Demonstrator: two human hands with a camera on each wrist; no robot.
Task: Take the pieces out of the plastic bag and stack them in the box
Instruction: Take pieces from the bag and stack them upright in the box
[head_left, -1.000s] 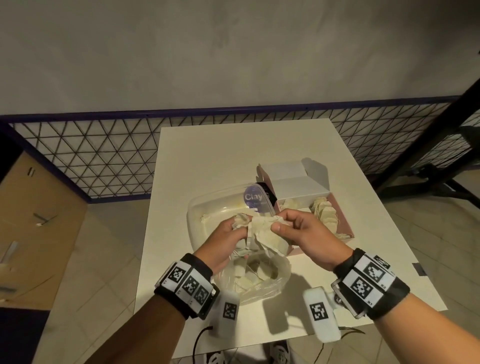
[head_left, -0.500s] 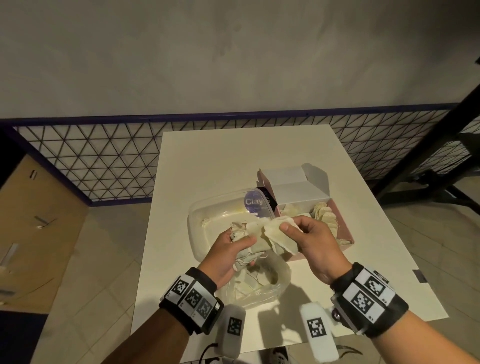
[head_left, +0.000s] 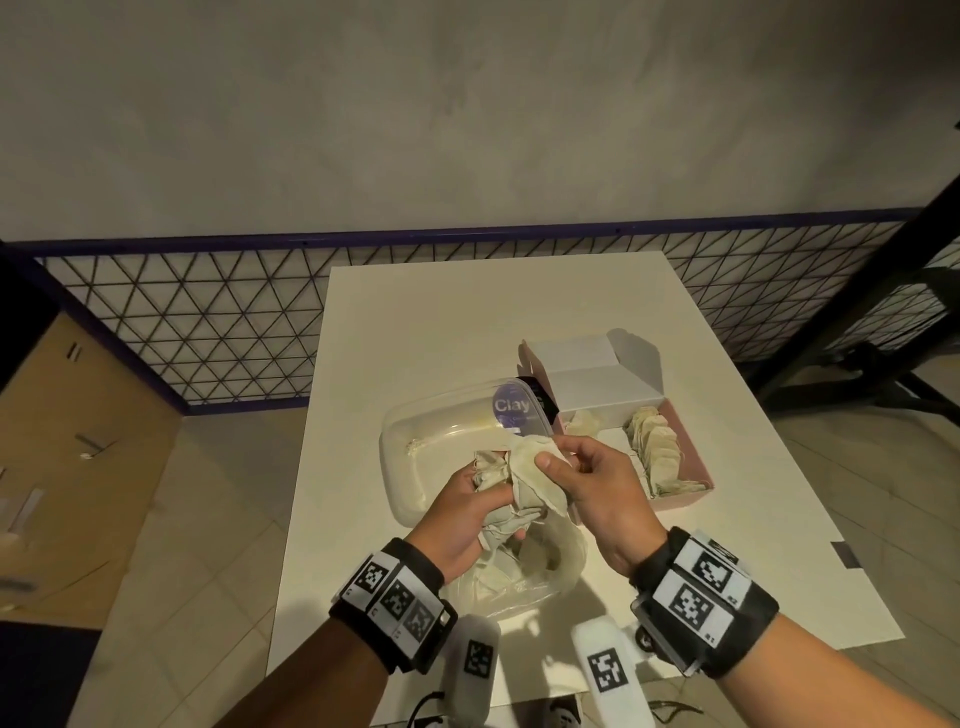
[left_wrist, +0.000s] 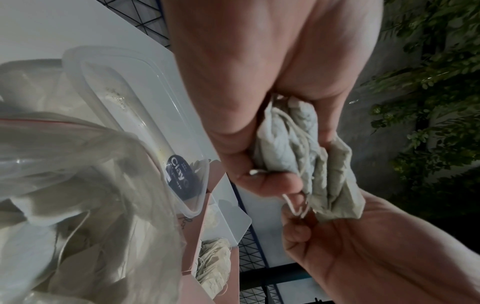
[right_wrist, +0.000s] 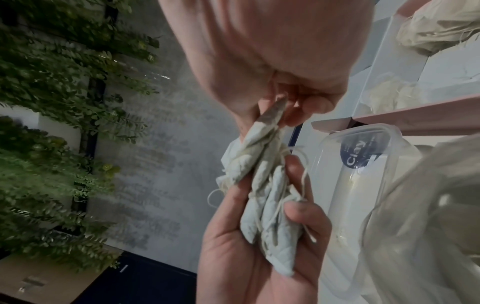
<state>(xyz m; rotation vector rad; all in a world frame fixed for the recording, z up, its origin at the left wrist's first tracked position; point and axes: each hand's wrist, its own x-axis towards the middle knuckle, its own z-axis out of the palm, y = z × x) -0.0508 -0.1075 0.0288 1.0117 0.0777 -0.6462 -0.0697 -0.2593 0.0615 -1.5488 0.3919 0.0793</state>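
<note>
My left hand (head_left: 475, 499) grips a bunch of pale, crumpled tea-bag-like pieces (left_wrist: 298, 156) with loose strings, held above the clear plastic bag (head_left: 524, 566). My right hand (head_left: 561, 462) pinches one piece (head_left: 530, 457) at the top of that bunch; the pinch shows in the right wrist view (right_wrist: 275, 111). More pieces lie inside the bag (left_wrist: 64, 195). The pink box (head_left: 680, 499) stands to the right with its white lid flipped back. A row of pieces (head_left: 657, 452) is stacked on edge in it.
A clear plastic lid (head_left: 441, 431) with a dark round "Clay" sticker lies upside down behind my hands, leaning on the box corner. The white table (head_left: 467, 322) ends near a black wire fence (head_left: 208, 322). A cardboard box (head_left: 78, 441) stands on the floor at left.
Both hands have drifted slightly down and left with the bunch. My right hand has shifted its pinch onto one piece at the top of the bunch.
</note>
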